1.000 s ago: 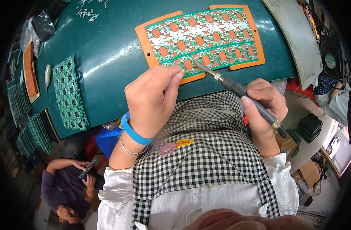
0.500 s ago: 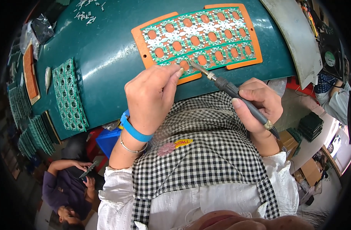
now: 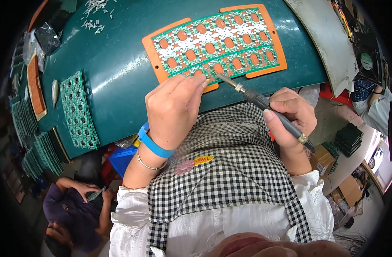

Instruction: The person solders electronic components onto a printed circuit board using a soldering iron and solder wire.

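while the person leans over a dark green desk (image 3: 119, 64), the left hand (image 3: 174, 107) rests its fingertips on the near edge of an orange carrier tray (image 3: 151, 47), pressing down, fingers together and not clamped on anything. the right hand (image 3: 290, 115) is closed around a soldering iron (image 3: 258, 99) like a pen, its tip touching a green circuit board panel (image 3: 217, 43) seated in the tray. this panel looks thin, light and stiff, likely brittle along its cut-outs; best held by the tray's bare orange border. the iron is safest gripped on its dark handle, away from the metal tip. another green panel (image 3: 78, 111) lies loose at the left of the desk.
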`<control>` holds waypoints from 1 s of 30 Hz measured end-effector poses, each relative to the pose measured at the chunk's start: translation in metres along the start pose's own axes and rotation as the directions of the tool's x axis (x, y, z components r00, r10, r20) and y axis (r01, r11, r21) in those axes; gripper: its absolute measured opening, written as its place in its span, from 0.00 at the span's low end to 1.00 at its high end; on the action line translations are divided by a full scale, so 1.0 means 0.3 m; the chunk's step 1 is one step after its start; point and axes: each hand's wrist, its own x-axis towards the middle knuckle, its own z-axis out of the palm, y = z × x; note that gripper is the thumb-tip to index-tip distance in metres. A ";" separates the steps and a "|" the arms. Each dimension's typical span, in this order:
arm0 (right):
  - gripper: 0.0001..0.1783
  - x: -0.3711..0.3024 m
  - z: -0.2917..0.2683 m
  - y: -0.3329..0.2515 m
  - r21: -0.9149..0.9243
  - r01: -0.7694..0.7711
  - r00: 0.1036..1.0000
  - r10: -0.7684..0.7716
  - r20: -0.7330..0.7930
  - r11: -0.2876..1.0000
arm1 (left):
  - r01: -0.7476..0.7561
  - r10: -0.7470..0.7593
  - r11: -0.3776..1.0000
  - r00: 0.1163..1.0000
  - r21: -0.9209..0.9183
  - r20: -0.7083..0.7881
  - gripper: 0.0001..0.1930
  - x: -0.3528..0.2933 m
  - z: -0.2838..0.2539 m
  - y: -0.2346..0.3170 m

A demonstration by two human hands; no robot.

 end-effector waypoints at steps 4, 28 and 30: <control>0.12 0.010 0.000 -0.015 -0.019 0.030 0.999 -0.030 0.034 0.999 | -0.007 0.007 1.000 1.000 -0.006 0.006 0.07 0.003 0.000 0.007; 0.11 0.006 -0.032 0.023 0.098 -0.056 0.995 0.064 -0.080 0.994 | 0.056 -0.055 0.997 0.998 -0.054 0.015 0.05 0.031 -0.008 0.034; 0.11 0.007 -0.022 0.033 0.079 -0.043 0.996 0.049 -0.081 0.996 | 0.046 -0.045 0.997 0.999 -0.055 0.020 0.05 0.031 0.003 0.021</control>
